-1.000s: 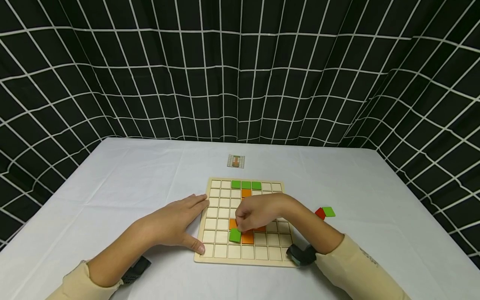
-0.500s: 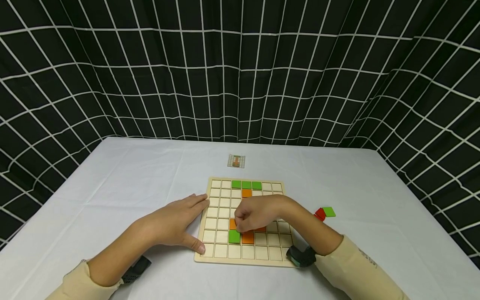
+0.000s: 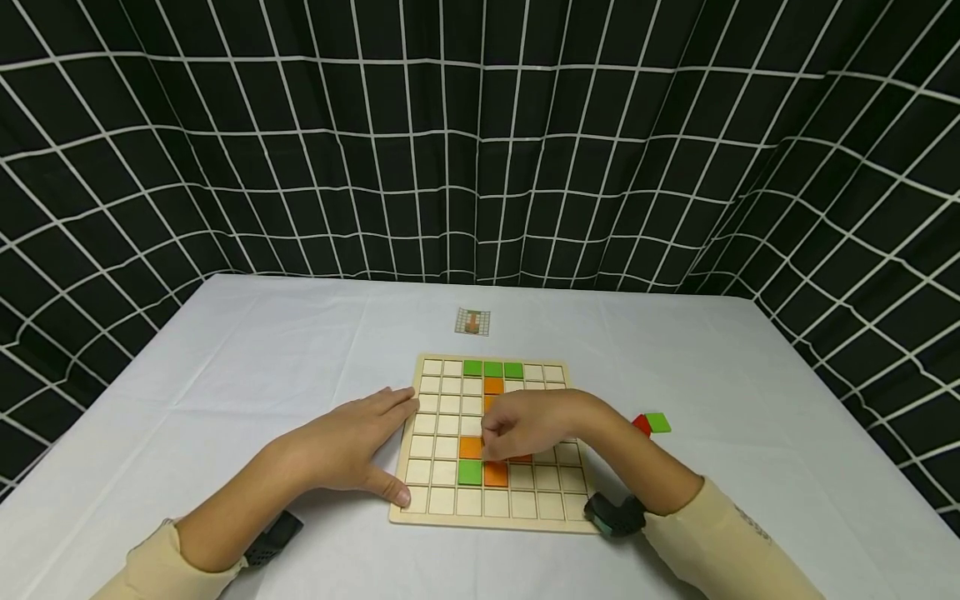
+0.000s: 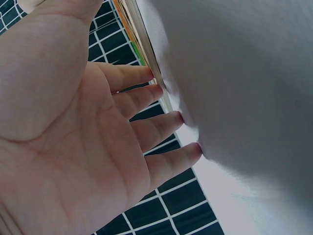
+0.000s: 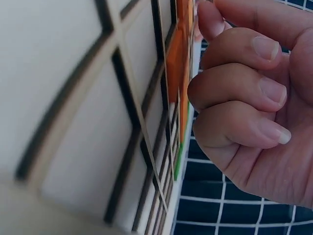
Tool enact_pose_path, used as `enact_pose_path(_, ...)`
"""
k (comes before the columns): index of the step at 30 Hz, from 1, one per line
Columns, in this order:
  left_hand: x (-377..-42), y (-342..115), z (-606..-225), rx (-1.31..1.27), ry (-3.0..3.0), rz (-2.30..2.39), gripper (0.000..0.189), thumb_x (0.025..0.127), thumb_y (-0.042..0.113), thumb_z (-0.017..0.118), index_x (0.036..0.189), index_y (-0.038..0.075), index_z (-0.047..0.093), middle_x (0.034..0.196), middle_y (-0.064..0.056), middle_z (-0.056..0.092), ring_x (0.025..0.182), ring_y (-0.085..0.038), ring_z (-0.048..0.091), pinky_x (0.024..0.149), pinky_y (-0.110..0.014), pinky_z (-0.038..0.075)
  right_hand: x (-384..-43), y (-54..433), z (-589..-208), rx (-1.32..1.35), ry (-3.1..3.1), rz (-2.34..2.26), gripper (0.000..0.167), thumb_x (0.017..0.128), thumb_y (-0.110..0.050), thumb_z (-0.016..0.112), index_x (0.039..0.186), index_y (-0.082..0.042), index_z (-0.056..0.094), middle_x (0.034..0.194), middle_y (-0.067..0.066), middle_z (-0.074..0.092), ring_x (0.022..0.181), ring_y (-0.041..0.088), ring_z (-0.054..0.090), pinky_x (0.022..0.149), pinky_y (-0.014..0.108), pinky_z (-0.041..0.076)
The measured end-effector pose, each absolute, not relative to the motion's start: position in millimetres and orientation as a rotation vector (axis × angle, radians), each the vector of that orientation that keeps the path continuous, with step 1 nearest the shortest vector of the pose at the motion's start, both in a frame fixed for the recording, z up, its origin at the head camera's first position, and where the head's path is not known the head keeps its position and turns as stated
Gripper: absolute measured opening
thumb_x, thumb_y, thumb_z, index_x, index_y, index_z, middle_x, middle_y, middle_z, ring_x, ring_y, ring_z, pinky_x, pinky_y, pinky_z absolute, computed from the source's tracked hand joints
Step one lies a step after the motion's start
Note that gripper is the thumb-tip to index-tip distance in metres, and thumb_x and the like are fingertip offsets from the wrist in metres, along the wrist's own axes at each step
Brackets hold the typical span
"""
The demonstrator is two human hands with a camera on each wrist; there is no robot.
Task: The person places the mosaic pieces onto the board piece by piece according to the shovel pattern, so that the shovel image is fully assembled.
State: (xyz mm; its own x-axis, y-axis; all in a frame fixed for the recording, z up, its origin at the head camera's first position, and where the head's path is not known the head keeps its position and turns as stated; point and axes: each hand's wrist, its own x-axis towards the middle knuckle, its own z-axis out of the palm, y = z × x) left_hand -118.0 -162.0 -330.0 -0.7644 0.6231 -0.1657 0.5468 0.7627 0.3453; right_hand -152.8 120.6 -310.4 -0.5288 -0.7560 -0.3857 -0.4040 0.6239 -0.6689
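Note:
A wooden grid board (image 3: 431, 504) lies on the white table, holding green and orange square tiles. My left hand (image 3: 341, 446) rests at the board's left edge, fingers and thumb spread and touching its rim; the left wrist view shows the fingers straight. My right hand (image 3: 528, 423) is over the middle of the board with its fingers curled in, and no tile shows in its grasp. Just left of and below it, a green tile (image 3: 470, 472) lies flat in a square, beside an orange tile (image 3: 496, 474). The right hand and wrist cover several squares.
Loose red (image 3: 641, 425) and green tiles (image 3: 657, 422) lie on the table to the right, partly behind the right forearm. A small pattern card (image 3: 472, 322) lies beyond the board. A black curtain with white grid lines (image 3: 480, 150) surrounds the table.
The green tile has gone from slightly askew to lying square in its cell. My right hand has moved off it, slightly right, uncovering more of the orange tile above. The left hand stays put.

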Motion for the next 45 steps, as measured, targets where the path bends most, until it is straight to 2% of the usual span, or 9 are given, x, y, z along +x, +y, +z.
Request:
enact_pose_path(4,-118,-162,-329,0.918,2.689,0.407,0.122,0.067,0.074,0.075,0.155,0.001,0.034,0.162,-0.015,0.027,0.147,-0.040,0.024,0.116,-0.055,0.026,-154,136,-302,-0.879,2.206,-0.714,0.031,0.095,-0.013,0.064,0.066,-0.015,0.054,0.058,-0.008,0.042,0.053,0.009,0.037,0.054,0.026,0.030)
enact_pose_path(9,-118,-163,-330,0.909,2.681,0.423,0.122,0.067,0.073,0.075,0.155,0.001,0.033,0.162,-0.015,0.026,0.147,-0.040,0.024,0.116,-0.055,0.025,-155,162,-294,-0.811,2.270,-0.699,0.019,0.092,-0.014,0.068,0.074,-0.013,0.064,0.059,-0.006,0.044,0.056,0.011,0.041,0.055,0.027,0.030)
enact_pose_path(13,-118,-162,-331,0.907,2.680,0.424,0.121,0.067,0.073,0.075,0.156,0.002,0.033,0.163,-0.015,0.025,0.147,-0.039,0.023,0.117,-0.055,0.025,-149,185,-293,-0.763,2.293,-0.699,0.012,0.089,-0.012,0.072,0.078,-0.013,0.066,0.061,-0.005,0.046,0.058,0.011,0.042,0.054,0.025,0.031)
enact_pose_path(20,-119,-162,-329,0.913,2.673,0.427,0.121,0.067,0.073,0.075,0.156,0.001,0.033,0.162,-0.015,0.025,0.147,-0.040,0.023,0.116,-0.056,0.025,-137,227,-302,-0.657,2.365,-0.690,0.014,0.081,-0.009,0.077,0.082,-0.015,0.065,0.062,-0.005,0.050,0.057,0.011,0.045,0.053,0.026,0.036)
enact_pose_path(27,-118,-162,-329,0.909,2.671,0.419,0.121,0.067,0.072,0.075,0.156,0.002,0.033,0.162,-0.015,0.026,0.147,-0.040,0.023,0.116,-0.055,0.025,-128,254,-307,-0.524,2.495,-0.602,0.021,0.074,-0.007,0.079,0.081,-0.014,0.061,0.068,-0.002,0.054,0.063,0.014,0.049,0.056,0.029,0.040)
enact_pose_path(33,-118,-163,-333,0.909,2.675,0.415,0.122,0.066,0.074,0.074,0.156,0.003,0.032,0.163,-0.014,0.025,0.148,-0.038,0.023,0.117,-0.053,0.025,-126,263,-307,-0.508,2.520,-0.584,0.023,0.071,-0.006,0.080,0.081,-0.014,0.060,0.071,-0.002,0.054,0.066,0.015,0.050,0.057,0.028,0.040)
enact_pose_path(45,-117,-163,-330,0.922,2.676,0.415,0.122,0.068,0.074,0.074,0.156,0.002,0.032,0.162,-0.015,0.025,0.148,-0.038,0.023,0.117,-0.053,0.025,-128,264,-310,-0.614,2.351,-0.719,0.021,0.072,-0.003,0.079,0.076,-0.011,0.060,0.061,-0.007,0.048,0.057,0.010,0.044,0.053,0.023,0.035)
